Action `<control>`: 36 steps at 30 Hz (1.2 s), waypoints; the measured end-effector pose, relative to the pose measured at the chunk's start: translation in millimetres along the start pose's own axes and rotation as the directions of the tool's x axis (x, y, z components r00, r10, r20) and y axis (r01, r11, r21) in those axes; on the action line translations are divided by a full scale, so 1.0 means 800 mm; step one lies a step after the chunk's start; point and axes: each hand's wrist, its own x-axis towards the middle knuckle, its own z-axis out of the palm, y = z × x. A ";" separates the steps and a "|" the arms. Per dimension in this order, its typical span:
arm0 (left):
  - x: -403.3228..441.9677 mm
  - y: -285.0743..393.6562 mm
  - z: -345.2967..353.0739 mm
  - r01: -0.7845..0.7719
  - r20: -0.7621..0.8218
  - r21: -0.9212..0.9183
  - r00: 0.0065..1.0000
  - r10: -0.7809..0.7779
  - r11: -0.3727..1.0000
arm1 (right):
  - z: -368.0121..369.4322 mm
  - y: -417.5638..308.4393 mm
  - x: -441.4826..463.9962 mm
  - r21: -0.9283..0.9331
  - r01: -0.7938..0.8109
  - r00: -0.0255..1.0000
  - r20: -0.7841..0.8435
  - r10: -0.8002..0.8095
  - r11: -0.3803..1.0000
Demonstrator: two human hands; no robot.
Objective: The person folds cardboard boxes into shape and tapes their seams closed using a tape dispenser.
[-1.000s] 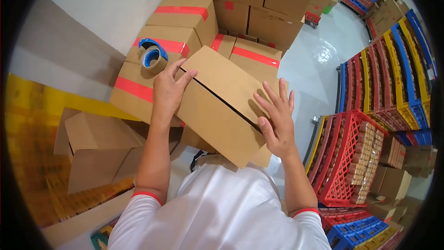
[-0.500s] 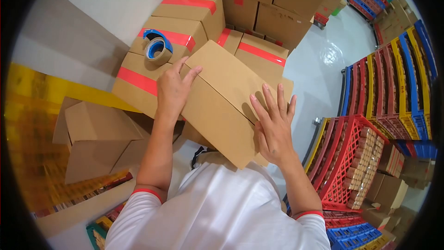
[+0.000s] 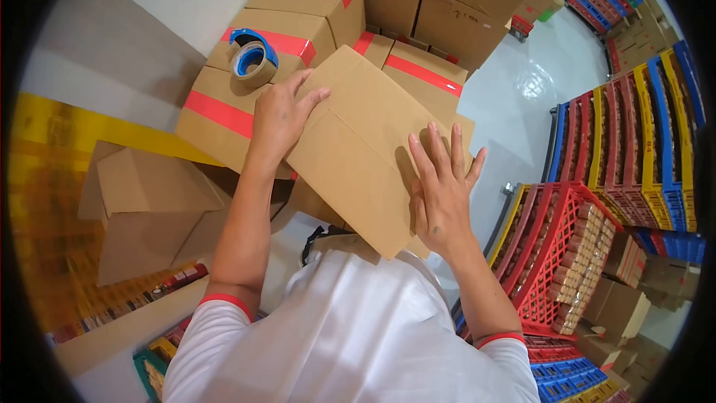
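A plain brown cardboard box lies slanted in front of me, its top flaps folded over and meeting along a seam. My left hand grips the box's left edge, thumb on top and the other fingers partly hidden along the side. Flat on the right part of the top rests my right hand, open with its fingers spread. Beyond my left hand, a blue tape dispenser with a roll of brown tape stands on a box sealed with red tape.
More taped boxes are stacked ahead. An open cardboard box is at the left, by a yellow translucent curtain. Along the right stand stacked red, yellow and blue crates; a red crate holds packed goods.
The flaps now lie flatter, and the gap along their seam has narrowed. Both hands keep nearly the same places on the box, and the view has shifted slightly.
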 end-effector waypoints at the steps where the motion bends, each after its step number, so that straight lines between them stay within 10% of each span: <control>1: 0.000 -0.004 0.002 0.002 -0.001 -0.006 1.000 -0.002 1.000 | -0.002 0.000 0.000 -0.009 0.003 1.000 0.018 -0.002 1.000; 6: -0.003 -0.011 0.007 -0.041 0.016 0.235 0.999 0.039 0.971 | -0.048 0.032 0.017 0.192 -0.060 0.995 0.086 0.044 0.979; 9: -0.008 0.003 0.002 0.026 0.056 0.180 0.998 -0.037 0.983 | -0.099 0.059 0.067 0.591 -0.149 0.850 -0.333 0.409 0.792; 13: -0.005 -0.009 0.001 0.023 0.017 0.244 0.999 -0.028 0.970 | -0.038 0.108 0.103 0.325 -0.078 0.987 -0.107 0.118 0.942; 16: -0.004 -0.009 0.001 0.072 0.096 0.277 0.990 -0.103 0.958 | -0.058 0.034 0.167 0.138 -0.121 0.923 0.379 0.061 0.983; 19: -0.004 0.002 -0.006 0.082 0.102 0.196 0.989 -0.103 0.977 | -0.032 -0.036 0.277 0.135 0.083 0.992 0.078 -0.094 0.987; 26: -0.013 -0.005 -0.011 -0.078 0.103 0.176 0.993 0.060 0.981 | 0.193 -0.133 0.461 -0.067 0.208 0.927 0.331 -0.175 0.976; 28: -0.004 -0.022 0.004 -0.172 0.165 0.239 0.977 0.134 0.956 | 0.236 -0.145 0.489 -0.153 0.148 0.820 0.571 -0.035 0.977; 36: -0.004 -0.029 0.001 -0.123 0.126 0.137 0.986 0.106 0.983 | 0.237 -0.126 0.489 0.159 -0.123 0.921 0.386 0.053 0.980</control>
